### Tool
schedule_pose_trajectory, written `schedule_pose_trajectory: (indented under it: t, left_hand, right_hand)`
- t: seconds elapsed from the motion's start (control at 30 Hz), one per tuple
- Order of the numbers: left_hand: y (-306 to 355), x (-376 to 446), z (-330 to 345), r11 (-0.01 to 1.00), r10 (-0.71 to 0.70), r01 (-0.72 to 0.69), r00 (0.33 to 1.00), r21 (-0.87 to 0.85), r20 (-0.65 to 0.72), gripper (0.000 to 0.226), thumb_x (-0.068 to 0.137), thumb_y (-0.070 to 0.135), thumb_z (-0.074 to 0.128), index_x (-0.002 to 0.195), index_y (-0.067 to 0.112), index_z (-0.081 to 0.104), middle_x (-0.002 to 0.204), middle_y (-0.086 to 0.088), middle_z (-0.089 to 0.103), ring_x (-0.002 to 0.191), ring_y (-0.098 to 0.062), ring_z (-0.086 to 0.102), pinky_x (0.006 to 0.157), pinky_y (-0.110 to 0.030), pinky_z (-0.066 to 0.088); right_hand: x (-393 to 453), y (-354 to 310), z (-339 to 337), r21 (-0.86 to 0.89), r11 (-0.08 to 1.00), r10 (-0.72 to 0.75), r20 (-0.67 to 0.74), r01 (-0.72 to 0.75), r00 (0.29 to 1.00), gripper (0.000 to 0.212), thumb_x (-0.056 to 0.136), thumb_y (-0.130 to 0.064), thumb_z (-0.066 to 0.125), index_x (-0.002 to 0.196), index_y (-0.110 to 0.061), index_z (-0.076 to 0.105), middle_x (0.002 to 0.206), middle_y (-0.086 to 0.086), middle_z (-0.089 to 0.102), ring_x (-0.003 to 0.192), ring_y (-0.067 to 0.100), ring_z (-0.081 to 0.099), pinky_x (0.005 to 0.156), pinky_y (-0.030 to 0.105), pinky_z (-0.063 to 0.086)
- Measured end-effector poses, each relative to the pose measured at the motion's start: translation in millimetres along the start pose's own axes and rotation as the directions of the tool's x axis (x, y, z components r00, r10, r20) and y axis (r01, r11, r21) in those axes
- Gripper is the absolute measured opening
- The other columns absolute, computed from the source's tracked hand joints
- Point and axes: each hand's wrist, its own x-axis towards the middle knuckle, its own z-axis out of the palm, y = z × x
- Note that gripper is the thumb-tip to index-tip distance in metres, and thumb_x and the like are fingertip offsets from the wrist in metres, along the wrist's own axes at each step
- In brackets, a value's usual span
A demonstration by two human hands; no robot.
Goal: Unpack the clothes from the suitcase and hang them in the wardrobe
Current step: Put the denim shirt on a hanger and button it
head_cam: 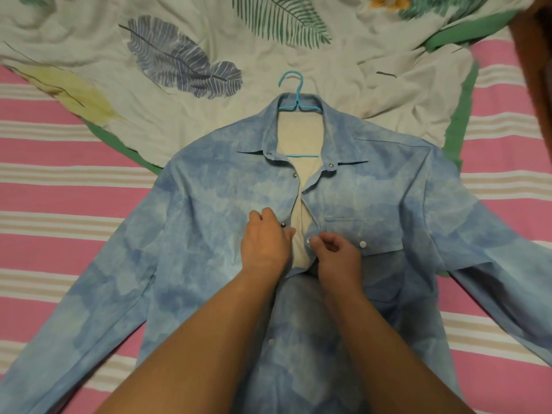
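I am looking down at a blue mottled shirt (209,234) lying flat at the centre of the frame, already threaded on a light-blue hanger (298,103) whose hook is pointing toward the top. My left hand (264,243) is pressing on the left placket beside a snap, fingers seemingly curling over its edge. My right hand (337,255) is pinching the right placket at its metal snap (308,241).

I am judging the risk this way: the two snap halves are sitting apart, so pressing them misaligned would leave the front gaping, and tugging the soft cloth could be dragging the collar off the hanger's shoulders.

The shirt is looking like thin, washed cotton, the striped sheet (59,204) coarse-woven, and the leaf-print quilt (179,55) in the upper frame is lying rumpled.
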Motion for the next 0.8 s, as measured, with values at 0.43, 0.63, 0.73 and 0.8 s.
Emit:
schedule_pose_trajectory:
  t: [0.43, 0.63, 0.73, 0.8]
  left_hand:
    - [-13, -23, -27, 0.548, -0.179, 0.212, 0.975, -0.809, 0.134, 0.014, 0.086, -0.001, 0.072, 0.09, 0.012, 0.071, 0.078, -0.006, 0.074, 0.077, -0.023, 0.07, 0.08, -0.034, 0.059]
    - [-20, -26, -27, 0.468, -0.09, 0.222, 0.975, -0.855, 0.203, 0.013, 0.093, 0.003, 0.067, 0.099, 0.006, 0.077, 0.094, -0.013, 0.078, 0.099, -0.034, 0.073, 0.099, -0.05, 0.055]
    - [-21, -25, -28, 0.568, -0.07, 0.179, 0.983, -0.804, 0.17, 0.015, 0.094, 0.006, 0.066, 0.101, 0.01, 0.079, 0.092, -0.004, 0.079, 0.094, -0.021, 0.075, 0.097, -0.043, 0.056]
    - [-21, -26, -28, 0.621, -0.069, 0.144, 0.989, -0.77, 0.129, 0.016, 0.094, 0.007, 0.067, 0.102, 0.013, 0.079, 0.09, 0.0, 0.079, 0.091, -0.015, 0.075, 0.094, -0.039, 0.058]
  right_hand:
    - [-14, -19, 32, 0.031, 0.996, -0.084, -0.014, 0.084, 0.996, 0.012, 0.085, -0.008, 0.076, 0.086, -0.02, 0.071, 0.079, 0.002, 0.074, 0.071, 0.011, 0.07, 0.067, 0.024, 0.057]
    - [-14, -15, 50, -0.031, 0.996, -0.082, -0.068, 0.08, 0.994, 0.023, 0.086, -0.01, 0.074, 0.075, -0.029, 0.067, 0.078, -0.002, 0.073, 0.074, 0.012, 0.069, 0.069, 0.025, 0.055]
    - [-16, -16, 47, -0.033, 0.996, -0.09, -0.054, 0.088, 0.995, 0.022, 0.087, -0.009, 0.072, 0.08, -0.03, 0.069, 0.08, -0.005, 0.073, 0.077, 0.008, 0.069, 0.069, 0.017, 0.053]
    - [-17, -16, 46, -0.033, 0.995, -0.096, -0.057, 0.094, 0.994, 0.017, 0.087, -0.009, 0.072, 0.086, -0.025, 0.073, 0.082, -0.009, 0.073, 0.077, 0.002, 0.068, 0.066, 0.01, 0.049]
